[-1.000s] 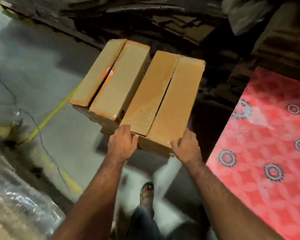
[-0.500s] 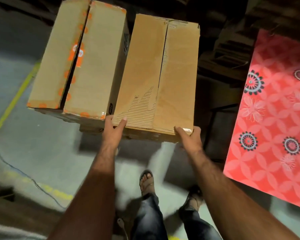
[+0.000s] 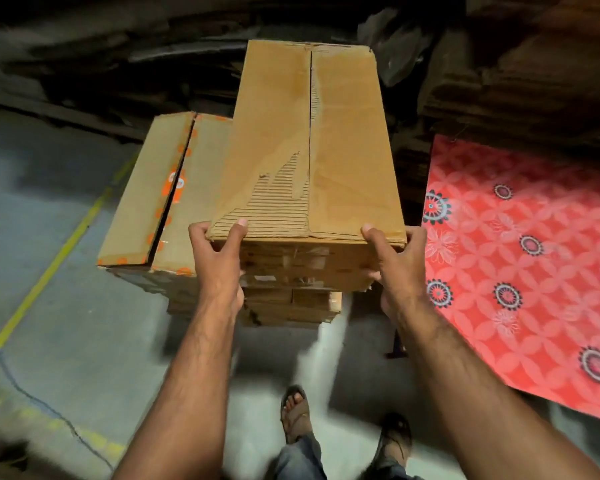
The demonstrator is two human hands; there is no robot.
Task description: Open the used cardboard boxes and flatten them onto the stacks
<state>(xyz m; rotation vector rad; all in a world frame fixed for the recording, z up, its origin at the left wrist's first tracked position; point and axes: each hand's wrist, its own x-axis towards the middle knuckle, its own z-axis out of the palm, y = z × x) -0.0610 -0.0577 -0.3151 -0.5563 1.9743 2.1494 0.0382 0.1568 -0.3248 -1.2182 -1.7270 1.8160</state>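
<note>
From the head camera, the person is gripping a plain box (image 3: 309, 147) by its near end, and it is filling the middle of the view, running from the centre up toward 12 o'clock. The left hand (image 3: 219, 254) is clamping the near left corner, thumb lying on the top face and fingers curling around the edge and down the end wall. The right hand (image 3: 397, 258) is doing the same at the near right corner, thumb on top and fingers wrapping around the side. The top flaps are lying closed, with a seam running lengthwise, and a patch of the outer paper near the left thumb is torn away, showing the ribbed layer beneath.

At 9 o'clock from it, a taped box (image 3: 168, 199) with orange-dotted tape along its seam is sitting just beside the plain one and lower, partly hidden behind it. Under the near end of the plain box more cardboard (image 3: 291, 306) is showing, stacked in layers.

At 3 o'clock a red patterned sheet (image 3: 527, 258) is lying flat. At 8 o'clock a yellow line (image 3: 52, 258) is crossing the grey floor (image 3: 66, 323). At 6 o'clock two sandalled feet (image 3: 297, 414) are standing on the floor. Across 12 o'clock dark piles (image 3: 153, 46) of flattened cardboard are looming in shadow
</note>
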